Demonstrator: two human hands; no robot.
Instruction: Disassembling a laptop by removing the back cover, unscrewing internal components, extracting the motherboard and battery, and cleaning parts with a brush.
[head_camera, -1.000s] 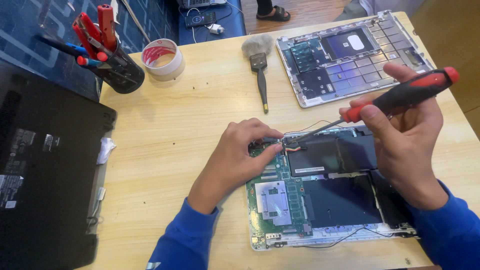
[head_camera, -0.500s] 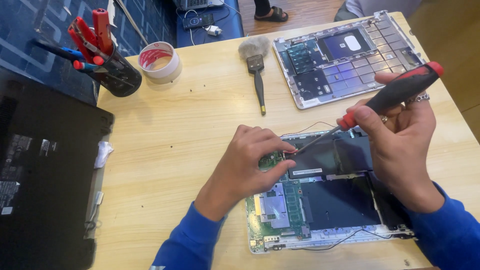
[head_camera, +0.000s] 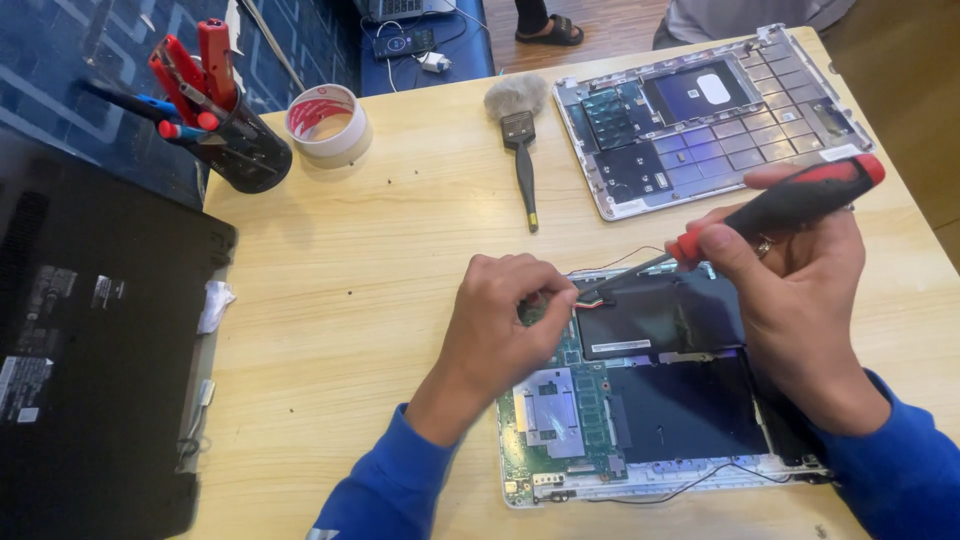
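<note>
Opened laptop base (head_camera: 650, 400) lies flat on the wooden table (head_camera: 380, 250) at about 5 o'clock in the view, its bottom cover off. Visible inside: green circuit board (head_camera: 560, 415) along the left side with a silver shield plate, a black battery pack (head_camera: 655, 320) in the upper middle, a dark panel below it, and thin black wires running along the lower edge. Right hand (head_camera: 800, 300) is closed around a screwdriver (head_camera: 770, 215) with a red and black handle; the shaft slants down toward 8 o'clock, and the tip meets the base at the battery's upper left corner, near a small red and black wire lead. Left hand (head_camera: 500, 325) rests on the base's upper left corner, fingers curled; whether it pinches anything cannot be told. At 1 o'clock a detached keyboard-side shell (head_camera: 710, 110) lies inner face up. At 12 o'clock a brush (head_camera: 520, 130). At 11 o'clock a tape roll (head_camera: 328, 122) beside a black tool cup (head_camera: 235, 140). At 9 o'clock a black laptop (head_camera: 90, 350).
</note>
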